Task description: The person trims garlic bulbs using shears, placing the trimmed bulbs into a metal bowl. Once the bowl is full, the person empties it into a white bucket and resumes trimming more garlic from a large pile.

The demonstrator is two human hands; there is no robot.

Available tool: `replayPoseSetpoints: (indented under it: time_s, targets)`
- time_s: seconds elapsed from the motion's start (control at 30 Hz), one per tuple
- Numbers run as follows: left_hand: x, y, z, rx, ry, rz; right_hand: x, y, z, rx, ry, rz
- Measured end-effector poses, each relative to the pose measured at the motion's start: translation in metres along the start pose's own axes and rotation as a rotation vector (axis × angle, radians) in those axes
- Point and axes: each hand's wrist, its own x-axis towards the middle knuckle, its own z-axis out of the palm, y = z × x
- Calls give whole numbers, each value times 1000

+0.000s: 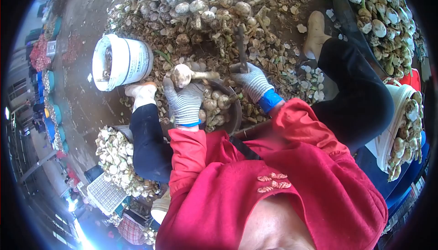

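My left hand, in a striped grey-white glove, is closed round a garlic bulb. The bulb's cut stem points right, towards my other hand. My right hand, gloved the same way, grips a knife whose dark blade stands up and away from me. Blade and stem are apart. Below and between the hands, a dark round basin holds several garlic bulbs. In front of me lies a big heap of garlic with stems.
A white bucket lies tilted at left, near my foot. Garlic piles lie at lower left and upper right. A white container of garlic is at right. Peelings and cut stems litter the ground. A white crate is at lower left.
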Motion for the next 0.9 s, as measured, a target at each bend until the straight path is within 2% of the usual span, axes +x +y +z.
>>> replayPoseSetpoints:
  time_s: [0.03,0.07,0.17,0.2,0.3,0.37,0.4,0.5,0.57,0.63,0.7,0.73,0.8,0.9]
  targets:
    - [-12,-3,1,11,9,-15,-1,7,-2,-146,-30,-88]
    - [-24,-3,4,57,-132,-94,-3,13,-5,-291,-57,-175]
    - [-50,-9,12,494,158,-8,-15,-2,1,-829,-118,-362]
    - [-48,-7,-9,561,17,81,-20,-10,4,-961,-174,-368]
    - [-55,2,-6,1386,-136,162,-39,-22,13,-1132,-260,-462]
    - [-59,2,-62,1657,-225,274,-47,-26,17,-1218,-336,-500]
    - [-65,-7,-57,1453,-100,234,-47,-27,18,-1230,-381,-518]
    - [-70,-10,-55,1615,-122,387,-51,-29,20,-1284,-453,-473]
    - [-70,-22,-47,1254,11,345,-49,-29,18,-1339,-479,-453]
    - [-74,-17,-21,1570,-124,419,-48,-23,15,-1321,-440,-502]
    - [-81,-18,4,1449,-167,357,-47,-16,13,-1307,-421,-521]
    - [-84,-22,18,1361,-29,182,-44,-15,10,-1303,-416,-524]
    - [-84,-27,27,1292,-34,191,-41,-12,10,-1263,-408,-515]
    - [-86,-29,26,950,9,163,-6,11,8,-1403,-599,-223]
